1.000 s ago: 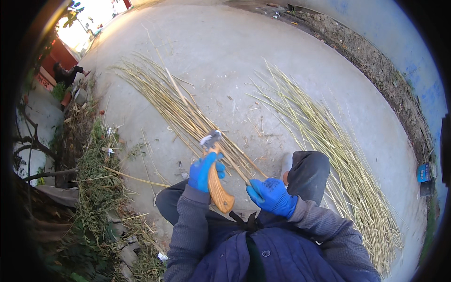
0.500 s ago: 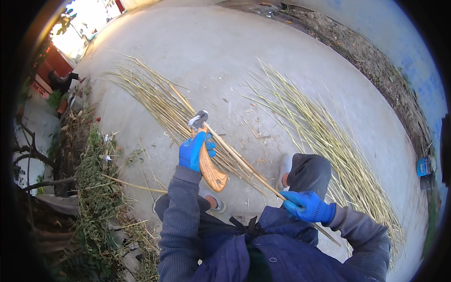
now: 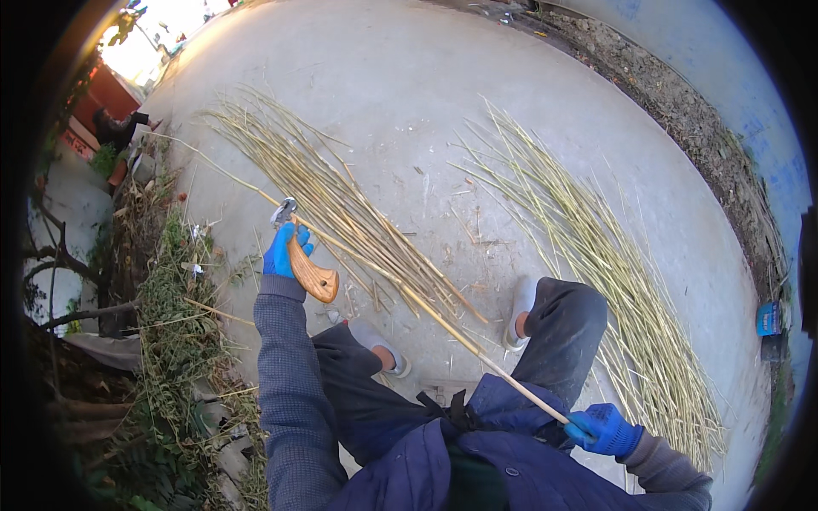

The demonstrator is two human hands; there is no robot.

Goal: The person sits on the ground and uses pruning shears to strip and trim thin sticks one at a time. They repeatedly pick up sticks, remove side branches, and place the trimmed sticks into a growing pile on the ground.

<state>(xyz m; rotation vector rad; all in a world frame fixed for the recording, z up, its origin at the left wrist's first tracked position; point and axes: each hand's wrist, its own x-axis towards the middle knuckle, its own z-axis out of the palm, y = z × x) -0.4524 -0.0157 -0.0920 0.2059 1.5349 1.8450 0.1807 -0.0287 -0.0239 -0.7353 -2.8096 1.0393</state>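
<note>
My left hand (image 3: 284, 253), in a blue glove, is closed around a tool with a curved wooden handle (image 3: 313, 277) and a small metal head (image 3: 285, 210). Its exact kind is hard to make out. A long, thin stalk (image 3: 477, 352) runs past the metal head, seemingly against it. The stalk's near end is in the closed fingers of my right hand (image 3: 605, 428), also gloved in blue, beside my right thigh. Beyond the tool, the stalk's thin tip reaches out to the far left. Under the stalk lies a bundle of yellowish-brown stalks (image 3: 354, 200) on the ground.
Another bundle of greener stalks (image 3: 588, 255) lies to the right. Cut leafy plants (image 3: 175, 298) edge the left side, with branches behind. A person (image 3: 118, 128) sits at the far left. Beside the right-hand wall stands a blue bucket (image 3: 768, 319).
My left hand with the tool has moved left and slightly farther out along the stalk. My right hand has drawn back to the lower right, so more stalk shows between the hands.
</note>
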